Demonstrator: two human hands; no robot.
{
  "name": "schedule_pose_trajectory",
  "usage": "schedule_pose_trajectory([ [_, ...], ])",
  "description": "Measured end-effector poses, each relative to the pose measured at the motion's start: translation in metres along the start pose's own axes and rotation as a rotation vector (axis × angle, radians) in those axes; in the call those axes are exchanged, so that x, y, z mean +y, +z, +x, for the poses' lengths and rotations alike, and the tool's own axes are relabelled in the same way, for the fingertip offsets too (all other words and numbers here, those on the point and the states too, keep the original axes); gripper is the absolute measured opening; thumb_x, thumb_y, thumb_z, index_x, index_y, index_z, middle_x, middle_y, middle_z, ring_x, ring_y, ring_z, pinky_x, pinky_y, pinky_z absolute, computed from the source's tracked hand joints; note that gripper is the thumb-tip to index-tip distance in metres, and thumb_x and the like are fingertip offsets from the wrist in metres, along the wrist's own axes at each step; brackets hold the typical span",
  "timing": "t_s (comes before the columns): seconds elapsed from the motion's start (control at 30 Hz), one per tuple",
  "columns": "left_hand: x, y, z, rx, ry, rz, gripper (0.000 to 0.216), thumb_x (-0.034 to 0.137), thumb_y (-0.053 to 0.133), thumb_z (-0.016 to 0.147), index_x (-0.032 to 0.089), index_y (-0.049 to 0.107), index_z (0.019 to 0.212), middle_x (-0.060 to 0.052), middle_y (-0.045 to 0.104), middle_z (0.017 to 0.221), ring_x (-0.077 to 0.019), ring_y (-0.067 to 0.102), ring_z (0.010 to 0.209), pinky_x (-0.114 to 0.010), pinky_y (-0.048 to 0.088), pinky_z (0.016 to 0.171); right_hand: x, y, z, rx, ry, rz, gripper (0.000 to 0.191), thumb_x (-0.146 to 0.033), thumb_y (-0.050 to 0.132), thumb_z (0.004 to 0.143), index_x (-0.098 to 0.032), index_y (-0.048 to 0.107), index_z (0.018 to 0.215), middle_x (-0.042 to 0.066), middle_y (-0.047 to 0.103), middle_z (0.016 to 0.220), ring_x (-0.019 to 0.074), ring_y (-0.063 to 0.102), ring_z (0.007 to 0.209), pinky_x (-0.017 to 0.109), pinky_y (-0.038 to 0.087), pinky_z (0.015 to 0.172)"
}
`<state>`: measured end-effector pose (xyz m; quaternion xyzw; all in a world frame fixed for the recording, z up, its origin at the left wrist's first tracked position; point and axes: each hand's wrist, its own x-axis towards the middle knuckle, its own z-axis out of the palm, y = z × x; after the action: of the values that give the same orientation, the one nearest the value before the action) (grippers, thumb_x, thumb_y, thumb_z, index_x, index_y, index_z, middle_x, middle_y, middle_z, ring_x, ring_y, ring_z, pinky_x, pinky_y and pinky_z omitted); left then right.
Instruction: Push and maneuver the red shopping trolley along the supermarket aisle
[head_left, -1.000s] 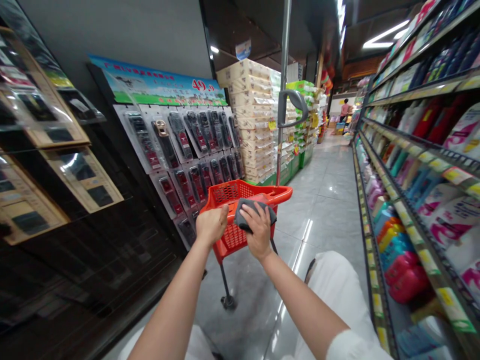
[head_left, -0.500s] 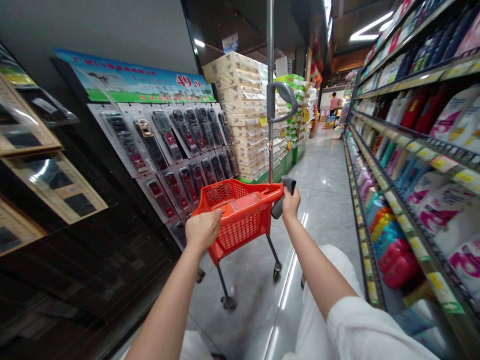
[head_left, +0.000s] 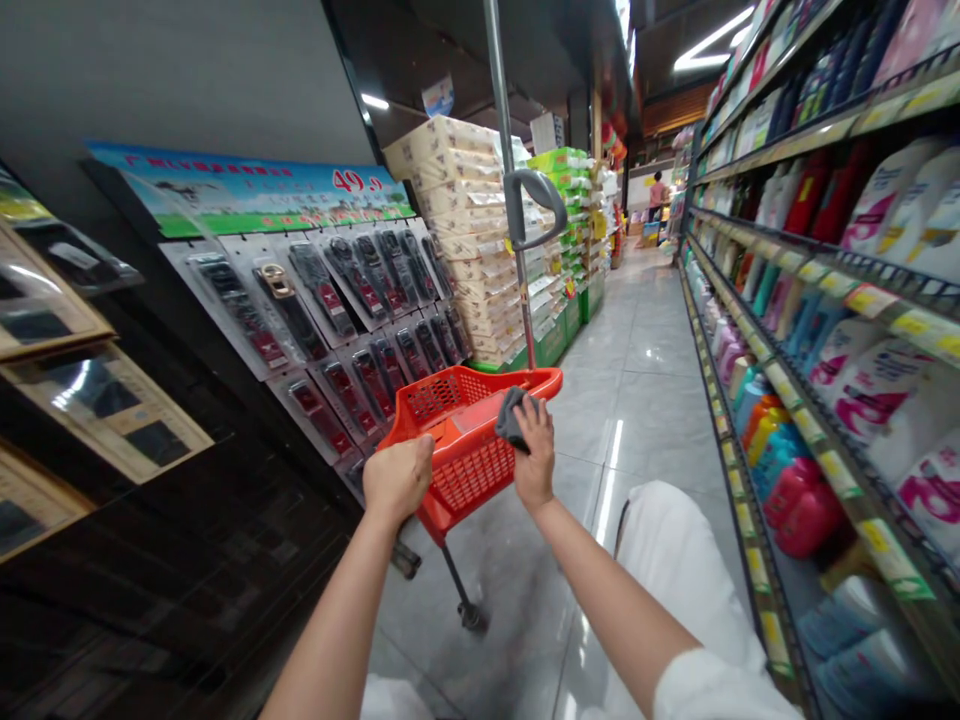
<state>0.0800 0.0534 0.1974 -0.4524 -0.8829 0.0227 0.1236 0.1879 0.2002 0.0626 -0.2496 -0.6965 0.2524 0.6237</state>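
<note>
A small red plastic shopping cart (head_left: 469, 480) stands in front of me on thin dark legs with casters. My left hand (head_left: 399, 478) is closed round the near left corner of its rim. In my right hand (head_left: 535, 455) is a dark grey cloth (head_left: 511, 420), pressed against the near side of the rim, right of a pale red panel (head_left: 480, 412). From the cart's far side rises a tall metal pole (head_left: 501, 90) with a grey loop handle (head_left: 536, 210). The cloth hides part of the rim.
On the left, packaged belts (head_left: 367, 270) hang under a blue price sign (head_left: 247, 190). Behind the cart rise stacked cream packs (head_left: 457, 240) and green packs (head_left: 574, 210). Shelves of bottles (head_left: 862, 400) line the right side. A person (head_left: 658, 195) stands far down the tiled aisle (head_left: 637, 350).
My right hand has moved left with the cloth, from the rim's right end to nearer its middle. My left hand keeps its hold. The camera view has shifted slightly, and the pole now leans.
</note>
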Motion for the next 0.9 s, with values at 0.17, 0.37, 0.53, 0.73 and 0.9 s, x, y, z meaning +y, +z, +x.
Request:
schedule_pose_trajectory([
  [0.17,-0.002,0.001,0.002,-0.009,0.000,-0.002,0.064,0.036,0.010,0.100,0.019,0.071,0.105,-0.012,0.075,0.104,-0.0276,0.069,0.100,-0.033,0.047,0.075,0.046,-0.022,0.057,0.161,0.171,0.283,0.047,-0.029,0.045,0.091,-0.022,0.056,0.136,0.009,0.047,0.150,0.0222,0.037,0.143,0.049,0.029,0.118],
  [0.37,-0.008,-0.004,0.007,-0.032,-0.032,-0.041,0.065,0.044,0.012,0.100,0.022,0.072,0.091,-0.010,0.076,0.099,-0.0259,0.070,0.099,-0.031,0.048,0.076,0.081,-0.028,0.097,0.118,0.528,0.548,0.045,-0.033,0.054,0.083,-0.016,0.060,0.124,0.009,0.072,0.115,0.0228,0.066,0.106,0.041,0.053,0.096],
  [0.53,0.008,-0.012,0.021,-0.061,-0.011,-0.135,0.060,0.047,0.017,0.099,0.019,0.068,0.113,-0.012,0.072,0.115,-0.0262,0.067,0.108,-0.034,0.049,0.087,0.094,-0.019,0.084,0.149,0.690,0.764,0.041,-0.032,0.057,0.080,-0.019,0.059,0.119,0.006,0.073,0.109,0.0209,0.069,0.098,0.038,0.056,0.089],
  [0.73,0.090,-0.011,0.054,0.191,0.386,-0.044,0.056,0.046,0.039,0.097,0.015,0.045,0.143,-0.017,0.049,0.146,-0.0286,0.046,0.134,-0.041,0.037,0.110,0.095,0.004,0.060,0.155,0.624,0.728,0.045,-0.032,0.054,0.083,-0.020,0.055,0.126,0.006,0.070,0.119,0.0203,0.066,0.108,0.039,0.054,0.096],
  [0.9,0.126,-0.008,0.074,0.106,0.448,0.083,0.045,0.048,0.039,0.097,0.016,0.058,0.122,-0.014,0.067,0.113,-0.0289,0.060,0.109,-0.039,0.046,0.091,0.109,0.019,0.049,0.083,0.580,0.601,0.041,-0.036,0.055,0.084,-0.017,0.059,0.120,0.008,0.071,0.116,0.0213,0.066,0.106,0.038,0.054,0.094],
])
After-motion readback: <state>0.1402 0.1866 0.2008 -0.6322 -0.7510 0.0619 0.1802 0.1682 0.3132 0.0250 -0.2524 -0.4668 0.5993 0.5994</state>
